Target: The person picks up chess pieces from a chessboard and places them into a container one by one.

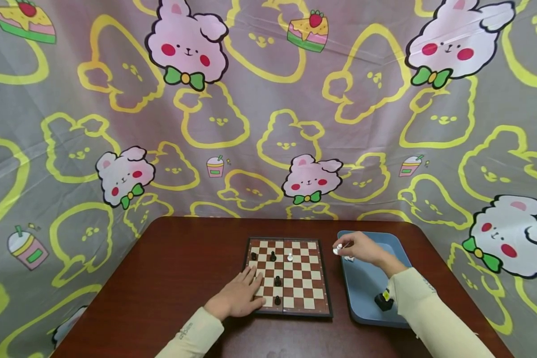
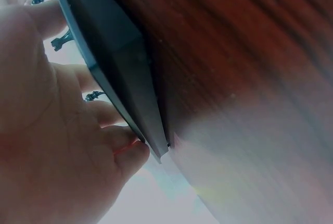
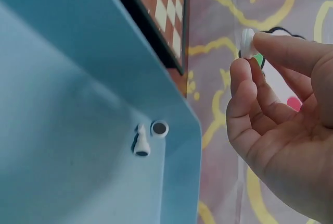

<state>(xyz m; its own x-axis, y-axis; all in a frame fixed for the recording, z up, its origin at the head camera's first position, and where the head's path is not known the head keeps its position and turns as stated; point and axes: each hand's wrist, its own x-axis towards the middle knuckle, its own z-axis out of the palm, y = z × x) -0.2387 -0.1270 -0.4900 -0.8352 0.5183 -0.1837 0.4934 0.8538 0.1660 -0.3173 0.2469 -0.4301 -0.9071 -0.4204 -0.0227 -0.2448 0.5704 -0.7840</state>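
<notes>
My left hand [image 1: 238,296] lies flat over the left edge of a brown-and-cream chessboard [image 1: 315,283], its fingers spread. In the left wrist view, the fingers [image 2: 117,138] reach over the board's dark rim. Above the left rim of a blue tray [image 1: 351,303], my right hand [image 1: 362,250] pinches a white chess piece [image 3: 246,44] between thumb and fingers; most of the piece is covered. On the board stand several black chess pieces [image 1: 278,281] and a white pawn [image 1: 290,257]. Two white chess pieces [image 3: 141,143] lie inside the tray near its corner.
Dark reddish wood tabletop [image 1: 183,268] surrounds the board and tray. Below the right sleeve is a black object [image 1: 384,301] with a yellow patch; I cannot tell whether it lies in the tray or hangs from the wrist. A patterned curtain [image 1: 259,124] encloses the table's back and sides.
</notes>
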